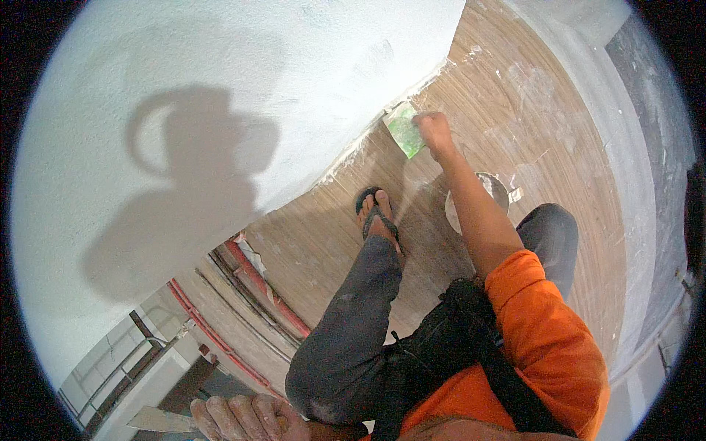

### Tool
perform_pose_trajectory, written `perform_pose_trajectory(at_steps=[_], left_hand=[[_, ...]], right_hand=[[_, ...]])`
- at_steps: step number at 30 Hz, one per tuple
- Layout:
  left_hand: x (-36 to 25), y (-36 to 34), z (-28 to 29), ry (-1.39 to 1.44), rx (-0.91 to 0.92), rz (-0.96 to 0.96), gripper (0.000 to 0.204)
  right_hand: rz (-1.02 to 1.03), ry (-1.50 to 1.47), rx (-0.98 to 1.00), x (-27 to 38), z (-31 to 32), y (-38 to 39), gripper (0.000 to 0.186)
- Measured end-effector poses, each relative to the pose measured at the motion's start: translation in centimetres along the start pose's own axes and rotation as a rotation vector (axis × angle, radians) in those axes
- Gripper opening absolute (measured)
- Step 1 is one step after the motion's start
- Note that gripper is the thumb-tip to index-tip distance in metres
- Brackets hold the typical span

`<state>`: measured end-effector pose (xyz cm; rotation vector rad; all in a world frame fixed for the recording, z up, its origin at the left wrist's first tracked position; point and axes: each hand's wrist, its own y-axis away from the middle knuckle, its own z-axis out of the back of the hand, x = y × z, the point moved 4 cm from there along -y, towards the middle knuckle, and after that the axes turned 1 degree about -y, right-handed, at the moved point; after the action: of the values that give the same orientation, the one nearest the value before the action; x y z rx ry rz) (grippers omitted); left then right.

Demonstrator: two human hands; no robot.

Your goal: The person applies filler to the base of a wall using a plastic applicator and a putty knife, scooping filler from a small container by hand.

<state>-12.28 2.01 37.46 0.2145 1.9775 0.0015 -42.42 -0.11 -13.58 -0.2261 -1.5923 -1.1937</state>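
My right hand [435, 136] is closed on a flat, pale square piece [403, 136] with a green patch, against the seam where the white wall [323, 88] meets the wood-look floor [551, 147]. At the bottom, my left hand [250, 417] is closed round a putty knife, whose pale blade [162, 419] points left. A round container [457, 213] with pale material in it is partly hidden behind my right forearm. My left foot [376, 213], in a black sandal, rests on the floor near the wall.
At the lower left, red and dark pipes [198, 316] run along an edge of the floor, beside a metal grid [99, 367] and a pale ledge [158, 375]. A grey surface [654, 95] curves along the right. My shadow falls on the white wall.
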Motion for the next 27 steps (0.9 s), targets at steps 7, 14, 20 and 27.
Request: perform_pose_trajectory(at_steps=[7,14,20,27], left_hand=[[0.0,-0.2,-0.3,-0.025,0.007,0.015,0.021],[-0.1,-0.2,-0.3,-0.064,-0.02,0.006,0.02],[-0.1,-0.3,-0.6,-0.052,-0.02,0.0,0.023],[0.3,0.3,-0.5,0.02,-0.012,0.012,0.029]], right_hand=[[-0.045,0.094,0.029,0.2,-0.4,-0.4,0.027],[0.064,0.113,0.014,0.7,-1.1,-0.8,0.029],[0.083,0.0,0.03,1.7,-1.1,-0.2,0.031],[0.122,0.129,0.148,5.0,-0.1,2.5,0.029]])
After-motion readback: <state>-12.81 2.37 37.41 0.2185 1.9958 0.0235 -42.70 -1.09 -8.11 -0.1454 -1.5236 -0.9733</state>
